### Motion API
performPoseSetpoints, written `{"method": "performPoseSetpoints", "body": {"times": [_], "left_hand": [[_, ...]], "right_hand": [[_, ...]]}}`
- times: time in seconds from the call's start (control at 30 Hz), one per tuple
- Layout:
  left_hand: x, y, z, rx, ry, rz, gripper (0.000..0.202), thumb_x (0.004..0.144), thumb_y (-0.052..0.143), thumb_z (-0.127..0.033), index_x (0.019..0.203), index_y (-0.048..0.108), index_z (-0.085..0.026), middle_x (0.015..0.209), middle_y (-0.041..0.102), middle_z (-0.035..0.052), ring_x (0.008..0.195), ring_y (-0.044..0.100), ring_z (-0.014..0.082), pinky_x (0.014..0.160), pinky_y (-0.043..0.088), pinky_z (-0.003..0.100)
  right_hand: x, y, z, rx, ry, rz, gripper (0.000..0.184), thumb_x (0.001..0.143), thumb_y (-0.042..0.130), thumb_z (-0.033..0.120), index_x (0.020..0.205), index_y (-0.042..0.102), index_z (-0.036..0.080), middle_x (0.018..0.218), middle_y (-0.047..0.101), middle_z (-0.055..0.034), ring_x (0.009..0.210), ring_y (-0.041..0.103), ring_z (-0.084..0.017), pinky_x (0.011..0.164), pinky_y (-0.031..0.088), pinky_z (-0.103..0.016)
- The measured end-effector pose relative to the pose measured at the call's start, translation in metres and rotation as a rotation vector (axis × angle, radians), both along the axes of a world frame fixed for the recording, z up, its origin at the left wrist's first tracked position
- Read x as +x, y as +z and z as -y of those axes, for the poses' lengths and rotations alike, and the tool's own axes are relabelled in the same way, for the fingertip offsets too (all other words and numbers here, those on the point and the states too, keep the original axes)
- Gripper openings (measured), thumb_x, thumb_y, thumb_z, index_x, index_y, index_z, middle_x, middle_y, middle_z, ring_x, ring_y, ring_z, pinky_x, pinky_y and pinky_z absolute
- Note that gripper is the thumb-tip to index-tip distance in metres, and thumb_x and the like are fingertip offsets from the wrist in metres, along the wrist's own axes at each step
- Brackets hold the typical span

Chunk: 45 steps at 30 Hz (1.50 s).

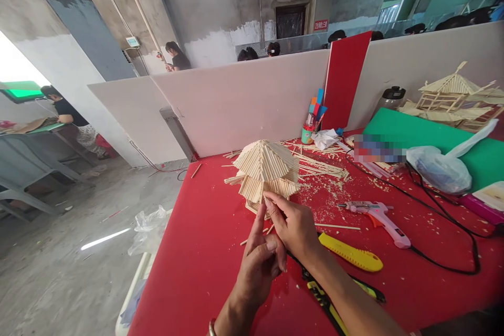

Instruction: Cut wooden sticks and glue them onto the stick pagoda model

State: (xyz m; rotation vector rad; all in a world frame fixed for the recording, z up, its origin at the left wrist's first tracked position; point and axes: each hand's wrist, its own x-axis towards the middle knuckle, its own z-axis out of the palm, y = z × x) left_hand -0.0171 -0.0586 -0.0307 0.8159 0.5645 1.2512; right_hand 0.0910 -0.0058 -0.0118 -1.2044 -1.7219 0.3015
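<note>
A small model pavilion (262, 163) made of thin pale wooden sticks, with two tiers of roof, stands on the red table. My right hand (295, 226) is closed in a pinch at the near corner of its lower roof; whatever is between the fingertips is too small to make out. Just below that pinch, my left hand (258, 260) stretches its index finger up to the same corner, its other fingers loosely curled and holding nothing. Under my right forearm lie a yellow-handled cutter (350, 252) and a black-and-yellow tool (326, 299), partly covered.
A pink glue gun (380, 215) with a black cord lies on the red table (189, 268) to the right. Loose sticks (318, 163) and shavings spread behind. Further right are a plastic bag (439, 168), a green board (394, 128) and another stick model (452, 94). Pale partitions (244, 105) stand behind.
</note>
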Motion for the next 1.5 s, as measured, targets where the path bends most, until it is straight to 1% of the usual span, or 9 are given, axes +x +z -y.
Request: {"method": "performPoseSetpoints", "body": {"times": [0.2, 0.47, 0.6, 0.7, 0.77, 0.9, 1.1, 1.33, 1.5], "left_hand": [[0.000, 0.000, 0.000, -0.015, -0.002, -0.002, 0.084, 0.085, 0.052, -0.020, 0.155, 0.007, -0.023, 0.052, 0.059, -0.0020, 0.041, 0.031, 0.0082, 0.041, 0.025, 0.018], [0.000, 0.000, 0.000, -0.034, -0.006, -0.015, 0.083, 0.084, 0.054, -0.024, 0.156, 0.012, -0.023, 0.052, 0.059, -0.0019, 0.041, 0.031, 0.0085, 0.041, 0.023, 0.020], [0.000, 0.000, 0.000, -0.073, 0.100, -0.011, 0.072, 0.083, 0.058, -0.025, 0.151, 0.034, -0.020, 0.049, 0.055, -0.0031, 0.042, 0.032, 0.0081, 0.045, 0.025, 0.020], [-0.002, 0.001, -0.003, -0.161, 0.133, 0.012, 0.048, 0.082, 0.062, -0.030, 0.128, 0.061, -0.015, 0.048, 0.052, -0.0035, 0.041, 0.033, 0.0064, 0.046, 0.026, 0.020], [-0.002, 0.000, -0.004, -0.227, 0.084, 0.042, 0.035, 0.081, 0.065, -0.032, 0.110, 0.068, -0.012, 0.048, 0.049, -0.0046, 0.041, 0.030, 0.0051, 0.046, 0.027, 0.020], [0.002, 0.000, -0.003, -0.279, -0.024, 0.085, 0.019, 0.080, 0.070, -0.031, 0.080, 0.064, -0.014, 0.048, 0.043, -0.0063, 0.042, 0.028, 0.0041, 0.045, 0.026, 0.018], [0.004, -0.006, -0.003, -0.321, -0.105, 0.121, 0.035, 0.077, 0.075, -0.034, 0.063, 0.051, -0.014, 0.053, 0.041, -0.0068, 0.041, 0.021, 0.0019, 0.040, 0.020, 0.016], [0.004, -0.013, -0.004, -0.365, -0.121, 0.085, 0.035, 0.073, 0.080, -0.035, 0.068, 0.051, -0.016, 0.046, 0.034, -0.0087, 0.041, 0.024, 0.0035, 0.041, 0.022, 0.015], [0.005, -0.007, -0.004, -0.391, -0.056, 0.068, 0.032, 0.068, 0.084, -0.030, 0.076, 0.057, -0.014, 0.061, 0.048, -0.0069, 0.042, 0.027, 0.0000, 0.037, 0.020, 0.013]], "right_hand": [[-0.001, -0.002, -0.001, 0.046, -0.021, 0.017, 0.029, 0.097, 0.046, 0.028, 0.112, 0.070, 0.021, 0.094, 0.077, -0.0016, 0.076, 0.072, -0.013, 0.069, 0.052, -0.019], [-0.003, -0.008, -0.005, 0.251, -0.095, 0.108, 0.027, 0.097, 0.046, 0.022, 0.107, 0.071, 0.018, 0.088, 0.077, -0.0035, 0.070, 0.071, -0.012, 0.067, 0.050, -0.020], [-0.001, -0.007, 0.000, 0.348, -0.120, 0.084, 0.023, 0.096, 0.049, 0.019, 0.106, 0.070, 0.016, 0.084, 0.076, -0.0036, 0.068, 0.070, -0.012, 0.065, 0.050, -0.021], [0.004, -0.007, 0.012, 0.355, -0.087, 0.072, 0.022, 0.096, 0.050, 0.018, 0.110, 0.067, 0.016, 0.088, 0.076, -0.0039, 0.071, 0.070, -0.012, 0.068, 0.050, -0.022], [0.008, -0.010, 0.022, 0.349, -0.051, 0.099, 0.024, 0.096, 0.049, 0.017, 0.113, 0.065, 0.017, 0.086, 0.076, -0.0035, 0.070, 0.069, -0.012, 0.067, 0.049, -0.022], [0.015, -0.016, 0.037, 0.385, -0.054, 0.202, 0.025, 0.094, 0.049, 0.012, 0.114, 0.063, 0.014, 0.072, 0.071, -0.0015, 0.062, 0.065, -0.012, 0.061, 0.045, -0.025], [0.025, -0.014, 0.050, 0.411, -0.060, 0.346, 0.022, 0.093, 0.051, 0.011, 0.111, 0.065, 0.012, 0.062, 0.063, 0.0011, 0.055, 0.057, -0.011, 0.057, 0.038, -0.027], [0.033, -0.017, 0.064, 0.286, -0.037, 0.291, 0.023, 0.094, 0.050, 0.014, 0.108, 0.067, 0.018, 0.064, 0.064, 0.0008, 0.059, 0.059, -0.012, 0.060, 0.041, -0.025], [0.060, -0.026, 0.071, 0.213, -0.144, 0.256, 0.022, 0.095, 0.049, 0.018, 0.107, 0.068, 0.018, 0.076, 0.070, -0.0027, 0.067, 0.062, -0.013, 0.068, 0.045, -0.024]]}}
